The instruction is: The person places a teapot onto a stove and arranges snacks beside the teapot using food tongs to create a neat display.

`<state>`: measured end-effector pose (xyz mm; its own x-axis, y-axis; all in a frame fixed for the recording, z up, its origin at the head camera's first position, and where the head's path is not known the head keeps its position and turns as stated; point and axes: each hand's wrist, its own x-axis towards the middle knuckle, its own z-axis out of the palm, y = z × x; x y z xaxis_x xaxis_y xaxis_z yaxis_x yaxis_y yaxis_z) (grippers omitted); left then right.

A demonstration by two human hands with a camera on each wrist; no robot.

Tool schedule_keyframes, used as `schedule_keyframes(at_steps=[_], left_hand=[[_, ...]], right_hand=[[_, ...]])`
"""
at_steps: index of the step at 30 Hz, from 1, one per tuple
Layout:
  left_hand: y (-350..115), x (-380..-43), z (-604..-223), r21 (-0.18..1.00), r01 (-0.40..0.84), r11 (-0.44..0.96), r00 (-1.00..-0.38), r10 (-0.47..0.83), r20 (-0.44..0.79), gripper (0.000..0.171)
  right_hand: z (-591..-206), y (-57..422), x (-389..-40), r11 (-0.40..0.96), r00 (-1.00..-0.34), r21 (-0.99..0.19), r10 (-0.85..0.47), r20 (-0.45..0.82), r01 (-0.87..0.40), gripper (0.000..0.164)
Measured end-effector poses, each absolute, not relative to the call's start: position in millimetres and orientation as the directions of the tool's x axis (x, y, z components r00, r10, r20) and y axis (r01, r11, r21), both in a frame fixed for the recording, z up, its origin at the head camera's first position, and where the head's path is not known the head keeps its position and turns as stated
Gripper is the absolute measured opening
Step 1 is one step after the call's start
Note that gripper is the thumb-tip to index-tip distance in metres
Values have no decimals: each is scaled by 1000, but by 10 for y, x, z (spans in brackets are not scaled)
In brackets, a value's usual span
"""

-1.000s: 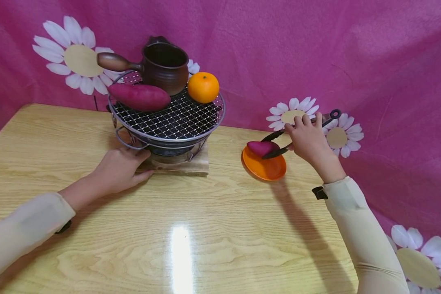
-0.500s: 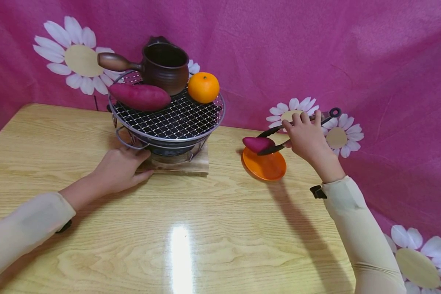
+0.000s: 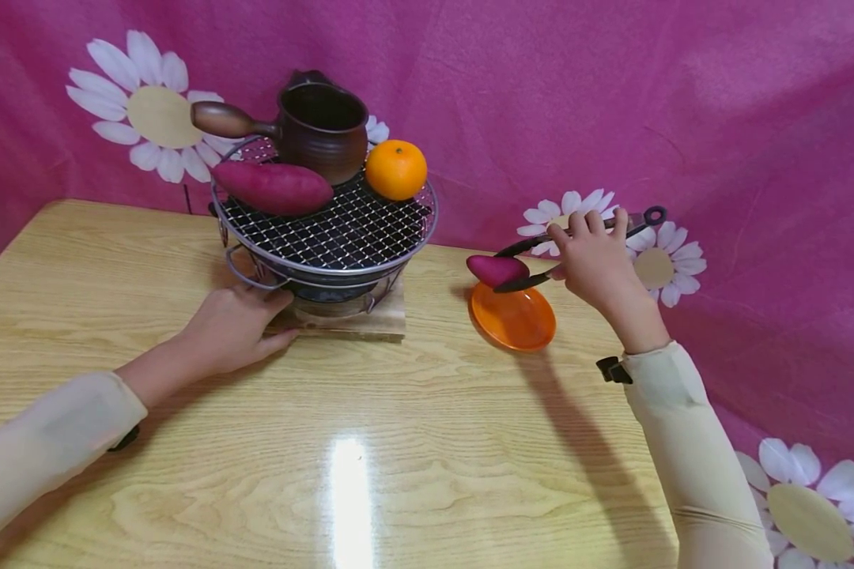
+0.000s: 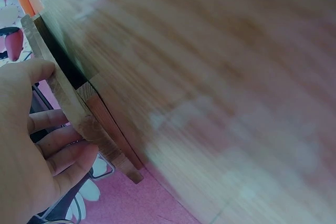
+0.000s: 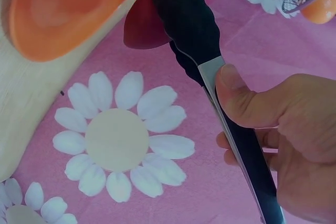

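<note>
In the head view my right hand [image 3: 594, 257] grips black-tipped tongs [image 3: 518, 246] across the arms. Between their tips is a small purple sweet potato [image 3: 493, 270], held above the far rim of an orange plate [image 3: 505, 322]. The right wrist view shows the thumb on one metal arm of the tongs [image 5: 189, 17] and fingers behind the other. My left hand [image 3: 228, 328] holds the near left corner of a wooden board [image 3: 384, 316] under a round grill [image 3: 341, 253]. Thumb and fingers lie along the edges of the board [image 4: 71, 98] in the left wrist view.
On the grill's wire mesh sit a larger sweet potato [image 3: 273, 188], a dark brown pot [image 3: 323, 146] with a side handle, and an orange mandarin [image 3: 396, 170]. A pink cloth [image 3: 470, 95] with daisies hangs behind the wooden table [image 3: 434, 442].
The tongs have lifted the small sweet potato up off the orange plate and slightly left, toward the grill. The left hand stays on the board.
</note>
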<state>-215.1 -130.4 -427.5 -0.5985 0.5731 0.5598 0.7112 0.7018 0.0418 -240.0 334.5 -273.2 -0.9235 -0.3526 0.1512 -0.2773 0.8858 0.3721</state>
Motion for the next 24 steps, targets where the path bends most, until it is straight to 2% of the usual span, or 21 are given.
schedule_keyframes(at_steps=[24], left_hand=[[-1299, -2144, -4270, 37, 711, 702, -595, 572, 565, 37]], right_hand=[[-2486, 3291, -2288, 916, -885, 286, -364, 290, -283, 55]])
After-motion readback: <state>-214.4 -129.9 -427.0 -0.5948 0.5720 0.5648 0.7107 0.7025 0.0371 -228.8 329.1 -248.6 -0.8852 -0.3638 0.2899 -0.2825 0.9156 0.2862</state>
